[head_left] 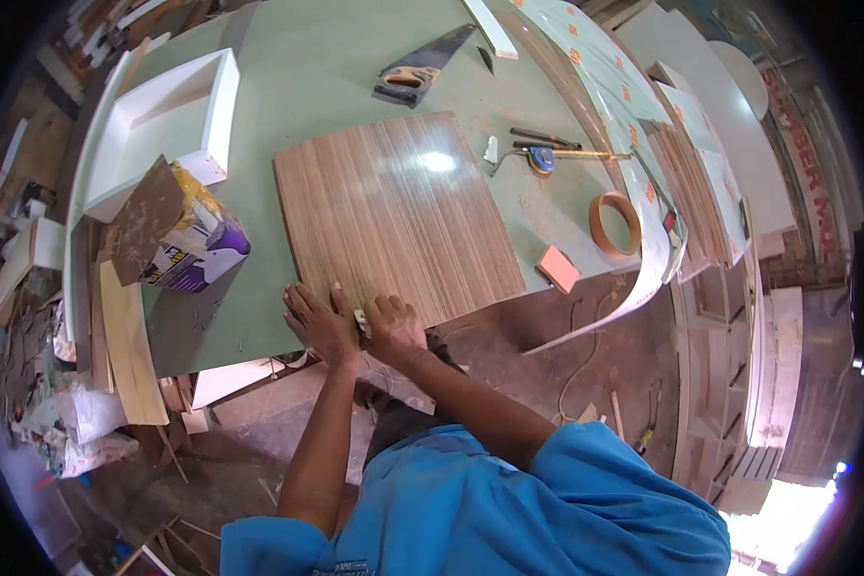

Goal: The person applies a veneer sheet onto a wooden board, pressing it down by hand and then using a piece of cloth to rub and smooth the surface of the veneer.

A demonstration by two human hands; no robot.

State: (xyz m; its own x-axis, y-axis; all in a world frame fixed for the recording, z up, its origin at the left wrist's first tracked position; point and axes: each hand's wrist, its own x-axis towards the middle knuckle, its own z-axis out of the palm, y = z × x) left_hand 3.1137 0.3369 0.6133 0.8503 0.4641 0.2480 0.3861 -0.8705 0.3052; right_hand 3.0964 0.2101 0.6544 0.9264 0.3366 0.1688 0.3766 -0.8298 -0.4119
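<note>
A square wood-grain laminate panel (394, 211) lies flat on the grey-green worktable. At its near left edge, my left hand (323, 323) is open, fingers spread and stretched over the panel. Right beside it, my right hand (396, 328) is closed with its fingers curled at the panel's near edge. A small whitish wad (362, 322) pokes out on the thumb side of my right hand; it may be cloth or paper, its kind is too small to tell. The underside of the right hand's grip is hidden.
Left stand a white open box (216, 115) and a torn carton (197, 245). Beyond the panel lies a handsaw (420, 69). To the right are a tape measure (540, 160), a tape roll (614, 225) and an orange block (558, 269). A curled edging strip (600, 324) hangs off the table.
</note>
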